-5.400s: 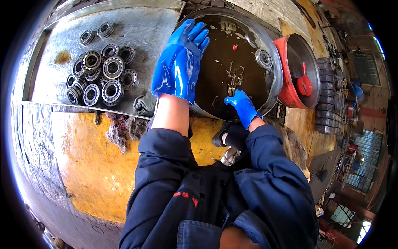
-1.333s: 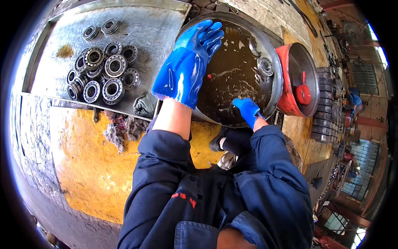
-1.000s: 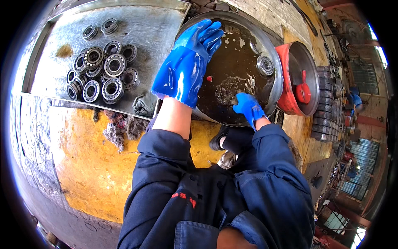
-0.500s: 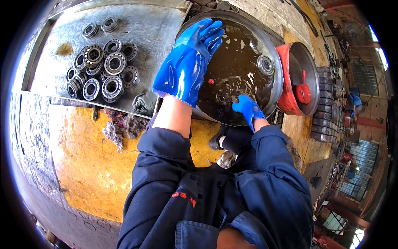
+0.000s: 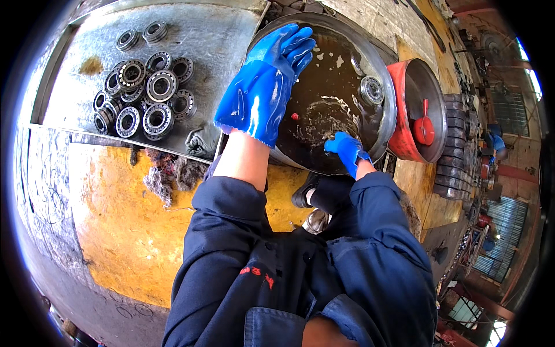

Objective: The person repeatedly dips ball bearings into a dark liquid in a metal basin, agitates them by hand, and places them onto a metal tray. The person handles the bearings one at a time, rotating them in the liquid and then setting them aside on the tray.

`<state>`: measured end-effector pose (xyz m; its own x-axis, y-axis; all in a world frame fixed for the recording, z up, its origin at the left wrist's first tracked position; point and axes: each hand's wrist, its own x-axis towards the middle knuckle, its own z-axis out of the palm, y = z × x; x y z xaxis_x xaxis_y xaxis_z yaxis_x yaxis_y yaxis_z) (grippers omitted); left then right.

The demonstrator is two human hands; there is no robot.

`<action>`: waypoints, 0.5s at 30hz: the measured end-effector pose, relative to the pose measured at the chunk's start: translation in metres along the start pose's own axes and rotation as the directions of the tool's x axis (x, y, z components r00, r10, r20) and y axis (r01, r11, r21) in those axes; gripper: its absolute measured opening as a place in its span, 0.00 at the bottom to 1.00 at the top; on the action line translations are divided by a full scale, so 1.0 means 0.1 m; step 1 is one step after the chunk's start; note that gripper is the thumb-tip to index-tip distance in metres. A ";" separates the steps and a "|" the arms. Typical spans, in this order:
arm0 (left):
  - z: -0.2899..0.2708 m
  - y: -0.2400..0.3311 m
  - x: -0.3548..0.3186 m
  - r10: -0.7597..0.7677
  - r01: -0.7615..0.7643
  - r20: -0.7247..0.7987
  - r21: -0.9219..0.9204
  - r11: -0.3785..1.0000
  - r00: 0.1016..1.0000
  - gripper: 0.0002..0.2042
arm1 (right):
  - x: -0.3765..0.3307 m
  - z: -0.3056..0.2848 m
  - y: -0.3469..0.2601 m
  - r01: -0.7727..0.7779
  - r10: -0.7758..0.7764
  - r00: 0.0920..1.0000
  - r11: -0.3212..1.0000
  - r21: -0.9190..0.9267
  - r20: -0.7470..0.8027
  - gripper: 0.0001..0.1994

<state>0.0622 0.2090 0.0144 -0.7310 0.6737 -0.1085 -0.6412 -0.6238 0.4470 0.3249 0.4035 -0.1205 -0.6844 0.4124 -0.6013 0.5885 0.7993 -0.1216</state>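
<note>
1. We see the left hand (image 5: 278,53) in a long blue glove, reaching away over the left side of the round metal basin (image 5: 388,110), its forearm bare below the cuff and the navy sleeve rolled back.
2. Its grip is loose: the fingers lie extended and close together, slanting up to the right. Its underside is hidden, so we cannot tell what it touches there.
3. We find the right hand (image 5: 347,150), also gloved in blue, low over the basin's near side, angled forward and to the left.
4. Its fingers look curled, but we cannot tell how tightly this grip is drawn in or whether it has hold of anything.
5. Just ahead of it we see the brown liquid (image 5: 326,75) rippled and streaked, with a small red piece (image 5: 295,117) farther left.
6. One bearing (image 5: 365,92) sits inside the basin by its right wall, beyond the right grip, to its right and apart from it.
7. Left of the basin we see a heap of bearings (image 5: 150,88) on a metal tray (image 5: 202,34), well apart from the right grip.
</note>
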 end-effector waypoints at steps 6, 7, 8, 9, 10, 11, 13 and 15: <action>-0.09 -0.01 -0.06 0.058 -0.054 0.091 -0.052 0.997 0.994 0.20 | -0.15 -0.18 -0.57 0.084 -0.085 0.996 0.893 -0.442 0.019 0.14; -0.09 -0.01 -0.04 0.041 -0.037 0.081 -0.054 0.998 0.996 0.20 | -0.13 -0.16 -0.54 0.284 -0.318 0.946 0.736 -0.615 0.056 0.13; -0.10 -0.01 -0.01 0.026 -0.022 0.069 -0.054 0.998 0.997 0.20 | -0.11 -0.15 -0.53 0.305 -0.334 0.940 0.730 -0.612 0.070 0.13; -0.11 -0.02 0.01 0.010 -0.007 0.057 -0.054 0.999 0.998 0.20 | -0.09 -0.14 -0.51 0.326 -0.350 0.933 0.724 -0.608 0.083 0.14; -0.12 -0.02 0.01 0.014 -0.010 0.069 -0.060 0.998 0.998 0.20 | -0.06 -0.13 -0.47 0.346 -0.365 0.926 0.717 -0.605 0.097 0.15; -0.14 -0.02 0.01 0.021 -0.016 0.080 -0.063 0.998 0.997 0.20 | 0.04 -0.07 -0.26 0.273 -0.254 0.962 0.923 -0.273 0.102 0.18; -0.11 -0.03 0.00 0.027 -0.023 0.087 -0.056 0.998 0.996 0.20 | 0.02 0.04 0.00 0.047 -0.047 0.999 0.998 -0.041 0.001 0.20; -0.04 -0.02 -0.05 0.041 -0.039 0.074 -0.028 0.999 0.996 0.20 | 0.02 0.11 0.08 -0.172 0.181 0.984 0.953 0.248 -0.011 0.23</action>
<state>0.0659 0.2056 0.0107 -0.7376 0.6749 -0.0237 -0.6182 -0.6607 0.4258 0.3333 0.4062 -0.1308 -0.5714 0.5545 -0.6050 0.7856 0.5827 -0.2080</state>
